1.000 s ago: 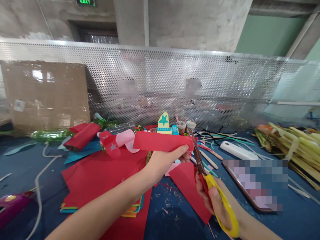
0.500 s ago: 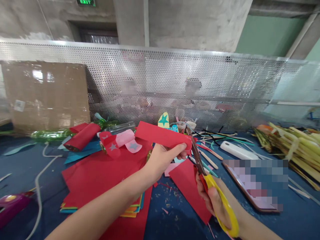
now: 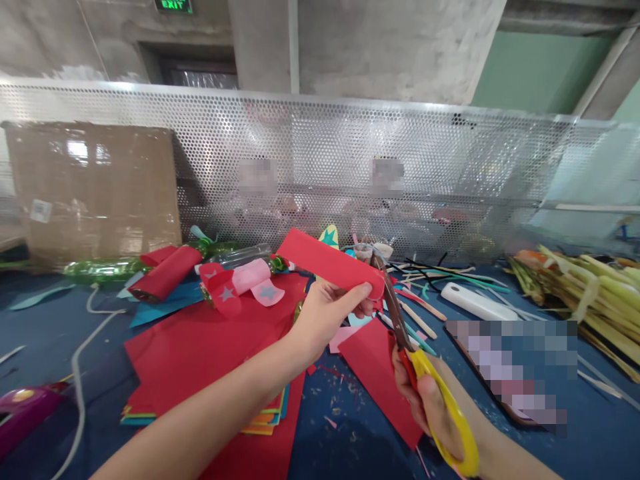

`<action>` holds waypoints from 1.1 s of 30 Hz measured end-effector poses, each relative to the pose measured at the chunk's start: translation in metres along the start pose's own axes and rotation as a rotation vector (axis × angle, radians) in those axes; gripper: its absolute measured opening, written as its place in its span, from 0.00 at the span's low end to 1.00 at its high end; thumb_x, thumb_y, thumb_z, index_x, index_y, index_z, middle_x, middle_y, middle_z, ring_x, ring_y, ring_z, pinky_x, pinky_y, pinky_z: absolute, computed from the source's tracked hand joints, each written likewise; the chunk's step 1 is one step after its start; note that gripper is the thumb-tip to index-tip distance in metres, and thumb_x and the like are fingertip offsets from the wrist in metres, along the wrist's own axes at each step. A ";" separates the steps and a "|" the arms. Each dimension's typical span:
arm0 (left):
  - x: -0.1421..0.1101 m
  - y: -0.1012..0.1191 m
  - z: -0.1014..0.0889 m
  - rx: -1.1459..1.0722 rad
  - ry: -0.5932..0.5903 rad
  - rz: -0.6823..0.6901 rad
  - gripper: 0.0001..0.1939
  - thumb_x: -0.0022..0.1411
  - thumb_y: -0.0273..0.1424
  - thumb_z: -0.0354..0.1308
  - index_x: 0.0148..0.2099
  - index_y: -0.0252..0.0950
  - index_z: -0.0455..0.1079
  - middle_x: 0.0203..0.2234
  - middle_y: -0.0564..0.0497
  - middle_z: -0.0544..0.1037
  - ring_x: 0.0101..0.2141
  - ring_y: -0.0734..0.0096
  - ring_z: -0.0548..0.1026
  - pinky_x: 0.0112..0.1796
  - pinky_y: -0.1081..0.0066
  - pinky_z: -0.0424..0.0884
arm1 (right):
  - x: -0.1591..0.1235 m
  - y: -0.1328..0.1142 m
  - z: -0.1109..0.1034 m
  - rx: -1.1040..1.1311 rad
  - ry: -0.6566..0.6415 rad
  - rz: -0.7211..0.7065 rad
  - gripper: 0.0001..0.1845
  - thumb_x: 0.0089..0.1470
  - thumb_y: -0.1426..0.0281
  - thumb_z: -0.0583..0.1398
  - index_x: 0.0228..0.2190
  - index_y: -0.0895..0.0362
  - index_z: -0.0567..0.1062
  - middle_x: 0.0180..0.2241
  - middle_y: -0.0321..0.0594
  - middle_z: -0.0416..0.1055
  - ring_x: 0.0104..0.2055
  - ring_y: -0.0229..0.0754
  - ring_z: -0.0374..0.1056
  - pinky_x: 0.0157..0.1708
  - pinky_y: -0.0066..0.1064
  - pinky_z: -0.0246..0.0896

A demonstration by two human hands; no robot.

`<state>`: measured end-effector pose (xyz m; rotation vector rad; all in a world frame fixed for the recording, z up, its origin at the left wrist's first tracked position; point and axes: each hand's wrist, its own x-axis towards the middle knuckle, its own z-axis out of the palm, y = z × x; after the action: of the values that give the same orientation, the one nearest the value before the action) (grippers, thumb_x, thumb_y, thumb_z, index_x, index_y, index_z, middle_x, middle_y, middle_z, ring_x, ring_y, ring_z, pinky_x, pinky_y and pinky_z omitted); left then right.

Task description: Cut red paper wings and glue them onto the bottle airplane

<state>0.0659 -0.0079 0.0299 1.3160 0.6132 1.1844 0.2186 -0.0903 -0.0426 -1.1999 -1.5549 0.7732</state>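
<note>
Between the thumb and fingers of my left hand (image 3: 325, 320) is a strip of red paper (image 3: 325, 260), held up above the table and sloping down to the right. My right hand (image 3: 425, 393) is closed around the yellow and red handles of a pair of scissors (image 3: 400, 320). Their dark blades point up and away, touching or very near the strip's right end; I cannot tell whether they grip the paper. Below the scissors lies a red paper sheet (image 3: 375, 377). A stack of red and coloured paper (image 3: 210, 360) is under my left forearm.
A phone (image 3: 505, 373) and a white device (image 3: 475, 301) lie to the right, near a bundle of dried stalks (image 3: 590, 293). Paper-wrapped rolls (image 3: 167, 272) and a green bottle (image 3: 103, 268) sit at left, with a purple glue gun (image 3: 30, 413) nearer. A perforated metal panel (image 3: 320, 160) stands behind.
The red strip's left end has tilted upward and shifted slightly right in my left hand. My right hand and the scissors stay almost in place.
</note>
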 end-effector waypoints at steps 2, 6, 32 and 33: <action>0.000 0.000 0.000 -0.007 -0.002 0.000 0.10 0.53 0.31 0.61 0.23 0.33 0.73 0.17 0.53 0.75 0.21 0.79 0.71 0.25 0.78 0.67 | 0.000 -0.001 -0.001 -0.002 -0.009 0.004 0.33 0.48 0.36 0.46 0.26 0.53 0.67 0.20 0.35 0.63 0.22 0.38 0.59 0.15 0.25 0.51; 0.001 0.000 -0.002 -0.020 0.009 0.004 0.09 0.53 0.32 0.62 0.23 0.33 0.74 0.17 0.53 0.75 0.21 0.78 0.72 0.26 0.78 0.68 | 0.001 -0.005 -0.009 -0.040 -0.061 0.005 0.31 0.49 0.38 0.49 0.28 0.53 0.69 0.23 0.37 0.67 0.25 0.41 0.64 0.19 0.26 0.57; 0.004 0.001 -0.003 -0.051 0.055 0.025 0.09 0.54 0.34 0.62 0.26 0.35 0.74 0.18 0.55 0.76 0.20 0.78 0.72 0.27 0.76 0.69 | 0.000 -0.008 -0.009 -0.051 -0.093 0.022 0.32 0.48 0.37 0.46 0.24 0.53 0.65 0.18 0.35 0.62 0.22 0.39 0.59 0.22 0.28 0.60; 0.004 0.002 -0.003 -0.054 0.055 0.024 0.08 0.54 0.34 0.62 0.26 0.35 0.74 0.17 0.55 0.76 0.20 0.78 0.72 0.27 0.76 0.69 | 0.001 -0.007 -0.009 -0.050 -0.096 0.021 0.32 0.48 0.37 0.46 0.24 0.53 0.65 0.19 0.35 0.62 0.23 0.39 0.60 0.22 0.28 0.61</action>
<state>0.0640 -0.0036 0.0319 1.2517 0.6026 1.2515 0.2251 -0.0927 -0.0331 -1.2326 -1.6511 0.8204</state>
